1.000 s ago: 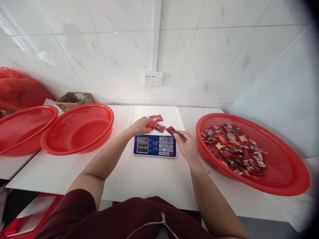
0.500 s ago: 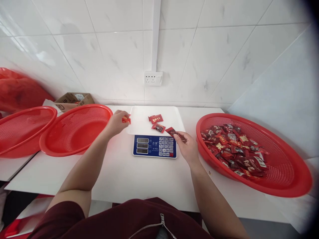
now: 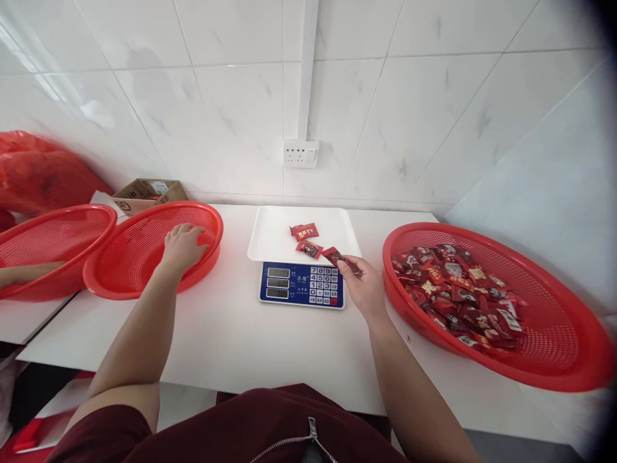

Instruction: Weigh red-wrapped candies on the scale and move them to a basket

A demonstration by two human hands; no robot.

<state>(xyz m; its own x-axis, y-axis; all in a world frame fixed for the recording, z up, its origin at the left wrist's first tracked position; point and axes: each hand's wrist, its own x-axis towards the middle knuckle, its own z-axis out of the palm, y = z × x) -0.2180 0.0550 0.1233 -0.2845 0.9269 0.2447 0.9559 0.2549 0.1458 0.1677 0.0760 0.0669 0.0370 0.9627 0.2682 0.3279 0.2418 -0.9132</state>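
Head camera had us looking down at the counter (image 3: 250,341), with the scale (image 3: 303,284) in the middle. Our right hand (image 3: 365,287) pinched a dark candy packet (image 3: 332,254) by one end in the fingers, right at the front corner of the white tray (image 3: 270,231), near two other packets (image 3: 304,238) lying on it. Our left hand (image 3: 182,243) sat palm down over the empty red basket (image 3: 139,257), fingers loosely spread with nothing showing in them.

What worried us:
- That pinch was only at the tips, so the candy packet could've slipped and landed on the keypad or the counter instead of the tray.
- The hand was close enough to the tray corner that a nudge might've thrown off the reading.
- The full basket (image 3: 554,334) was just beside our right forearm, and an elbow bump could've spilled candy.
- Leaning on the near rim of the empty basket might've tipped it up.

Somebody else's arm (image 3: 24,273) was reaching into the far left basket (image 3: 58,238), so a collision there was possible too.
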